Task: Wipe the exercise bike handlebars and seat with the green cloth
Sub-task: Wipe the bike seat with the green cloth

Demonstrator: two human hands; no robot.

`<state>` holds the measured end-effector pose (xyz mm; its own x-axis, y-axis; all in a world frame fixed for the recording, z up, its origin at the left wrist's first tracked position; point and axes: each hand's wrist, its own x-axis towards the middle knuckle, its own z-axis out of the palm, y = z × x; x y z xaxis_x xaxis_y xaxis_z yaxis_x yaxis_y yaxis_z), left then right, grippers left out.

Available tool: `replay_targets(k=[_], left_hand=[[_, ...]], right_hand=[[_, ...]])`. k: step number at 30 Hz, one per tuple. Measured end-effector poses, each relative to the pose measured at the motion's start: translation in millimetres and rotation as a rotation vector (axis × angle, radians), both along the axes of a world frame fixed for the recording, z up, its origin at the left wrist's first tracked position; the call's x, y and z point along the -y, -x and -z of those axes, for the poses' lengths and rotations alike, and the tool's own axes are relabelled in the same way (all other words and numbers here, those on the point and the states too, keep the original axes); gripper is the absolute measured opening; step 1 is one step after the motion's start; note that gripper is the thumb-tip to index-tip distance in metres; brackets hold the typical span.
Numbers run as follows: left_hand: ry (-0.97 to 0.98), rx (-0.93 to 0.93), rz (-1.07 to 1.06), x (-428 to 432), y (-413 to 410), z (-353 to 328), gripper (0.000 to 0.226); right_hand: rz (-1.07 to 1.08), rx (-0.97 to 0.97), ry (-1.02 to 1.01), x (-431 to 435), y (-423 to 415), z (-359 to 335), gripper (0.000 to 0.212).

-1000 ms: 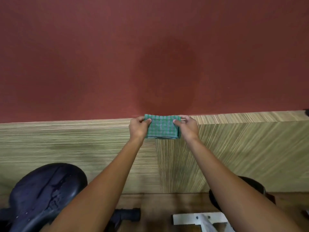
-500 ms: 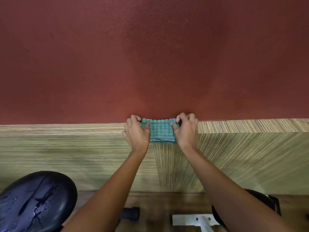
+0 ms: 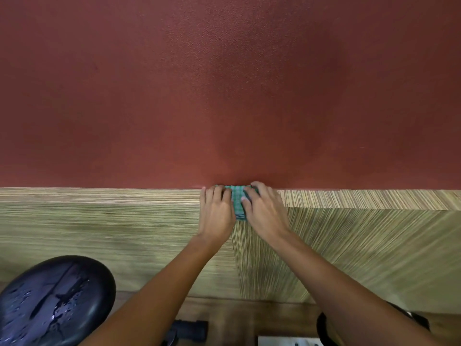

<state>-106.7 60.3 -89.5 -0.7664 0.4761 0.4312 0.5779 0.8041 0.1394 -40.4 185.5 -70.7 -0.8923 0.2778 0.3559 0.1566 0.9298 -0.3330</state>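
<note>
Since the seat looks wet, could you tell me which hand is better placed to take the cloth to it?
Probably the left. The seat sits low on the left hand's side; the right hand would cross over. Both rest on the cloth on the ledge.

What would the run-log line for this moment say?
left hand: pressing green cloth | right hand: pressing cloth | cloth: on striped ledge | seat: wet, untouched

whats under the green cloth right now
The green cloth lies on the top of the striped wooden ledge against the red wall. The left hand and right hand cover most of it, hiding the ledge directly beneath.
</note>
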Motion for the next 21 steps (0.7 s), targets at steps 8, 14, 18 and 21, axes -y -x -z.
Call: replay_targets(k=[8,14,18,21], left_hand=[[0.020,0.154,-0.024,-1,-5,-7,0.047],[0.005,0.268,0.068,1,1,-15,0.040],[0.070,0.362,0.034,1,4,-24,0.044],[0.073,0.386,0.030,0,3,-37,0.042]], right_hand=[[0.070,0.082,-0.032,8,4,5,0.040],[0.034,0.165,0.044,-2,-4,4,0.044],[0.033,0.224,0.111,3,-4,-2,0.047],[0.048,0.252,0.191,2,-4,-14,0.046]])
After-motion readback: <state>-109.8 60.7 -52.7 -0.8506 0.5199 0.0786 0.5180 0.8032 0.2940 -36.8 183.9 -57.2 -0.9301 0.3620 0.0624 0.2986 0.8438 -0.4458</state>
